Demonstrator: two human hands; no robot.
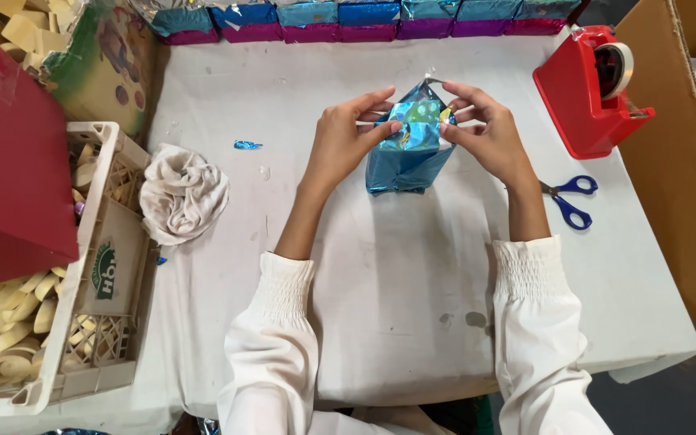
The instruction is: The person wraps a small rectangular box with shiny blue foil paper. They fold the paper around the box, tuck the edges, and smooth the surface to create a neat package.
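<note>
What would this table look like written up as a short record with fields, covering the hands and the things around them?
Left hand: pinching the top fold of a box wrapped in shiny blue foil paper
Right hand: pressing the same fold from the other side
Surface: white cloth-covered table
Right of the hands: blue-handled scissors, red tape dispenser
Left of the hands: crumpled cream cloth, white plastic crate
Far edge: row of blue and purple foil-wrapped boxes
</note>
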